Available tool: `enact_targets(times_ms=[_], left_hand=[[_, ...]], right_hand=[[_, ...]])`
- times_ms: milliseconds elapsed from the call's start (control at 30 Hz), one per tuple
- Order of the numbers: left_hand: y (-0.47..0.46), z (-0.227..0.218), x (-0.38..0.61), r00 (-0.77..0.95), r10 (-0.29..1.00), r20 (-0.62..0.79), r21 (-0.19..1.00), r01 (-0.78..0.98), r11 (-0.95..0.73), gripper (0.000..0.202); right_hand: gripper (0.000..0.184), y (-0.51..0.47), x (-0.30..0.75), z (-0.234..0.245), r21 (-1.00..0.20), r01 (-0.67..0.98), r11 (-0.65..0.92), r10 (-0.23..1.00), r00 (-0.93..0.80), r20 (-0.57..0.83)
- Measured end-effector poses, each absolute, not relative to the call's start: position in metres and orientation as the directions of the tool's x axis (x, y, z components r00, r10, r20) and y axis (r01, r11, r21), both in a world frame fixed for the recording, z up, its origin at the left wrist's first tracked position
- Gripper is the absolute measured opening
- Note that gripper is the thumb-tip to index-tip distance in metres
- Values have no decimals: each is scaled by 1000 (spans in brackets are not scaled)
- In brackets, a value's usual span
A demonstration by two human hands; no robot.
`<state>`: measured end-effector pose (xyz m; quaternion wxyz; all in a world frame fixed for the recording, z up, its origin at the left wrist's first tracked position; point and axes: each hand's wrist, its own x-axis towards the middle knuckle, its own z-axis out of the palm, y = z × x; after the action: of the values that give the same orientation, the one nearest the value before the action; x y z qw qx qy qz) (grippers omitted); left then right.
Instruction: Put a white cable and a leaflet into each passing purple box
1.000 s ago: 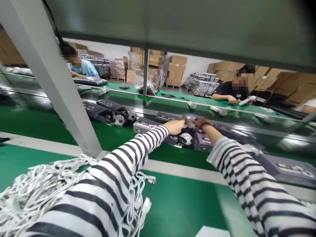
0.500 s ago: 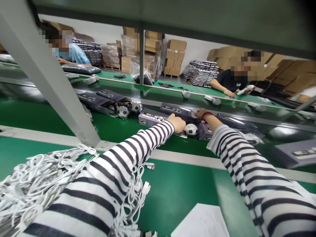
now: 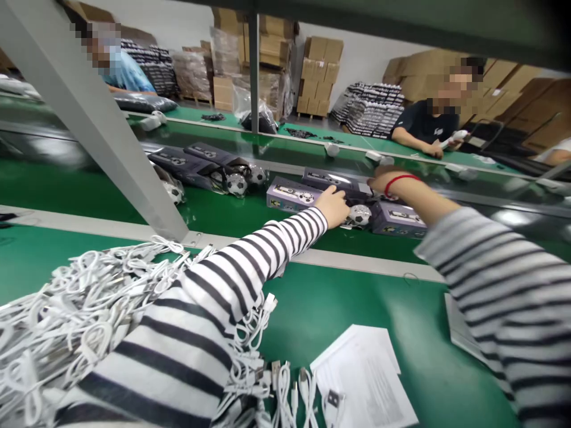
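Observation:
My left hand (image 3: 333,209) is closed over the right end of a purple printed box (image 3: 292,195) lying on the green conveyor. A black-and-white football-patterned ball (image 3: 359,215) in clear wrap sits just right of those fingers. My right hand (image 3: 387,180), with a red cord at the wrist, is at the right end of a second box (image 3: 332,180) behind the first. Its fingers are blurred and partly hidden, so their grip is unclear. Another purple box (image 3: 398,219) lies below my right wrist.
White cables (image 3: 102,309) are heaped on the near green table at left. Paper sheets (image 3: 363,374) lie at front centre. More boxes with wrapped balls (image 3: 236,184) rest left on the conveyor. A grey slanted post (image 3: 111,131) stands at left. Two people work across the line.
The view has shifted, with the right forearm now reaching further across. The box below my right wrist shows more fully. Boxes at the far right of the conveyor are no longer visible.

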<state>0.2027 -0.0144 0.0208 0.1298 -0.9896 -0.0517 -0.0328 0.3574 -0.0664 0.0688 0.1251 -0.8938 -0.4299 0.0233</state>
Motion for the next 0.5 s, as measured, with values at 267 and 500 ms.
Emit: enact_targets(times_ms=[267,500], left_hand=[[-24,19,228,981,185,-63,-172,172,-970,27],[-51,42,186,988,53,142,-142,73,-987,39]], right_hand=[[71,-275,205,17,-290,957,22,914,-137,-381],[47,-338,191,-30,-415,860,-295,952,229,-202]])
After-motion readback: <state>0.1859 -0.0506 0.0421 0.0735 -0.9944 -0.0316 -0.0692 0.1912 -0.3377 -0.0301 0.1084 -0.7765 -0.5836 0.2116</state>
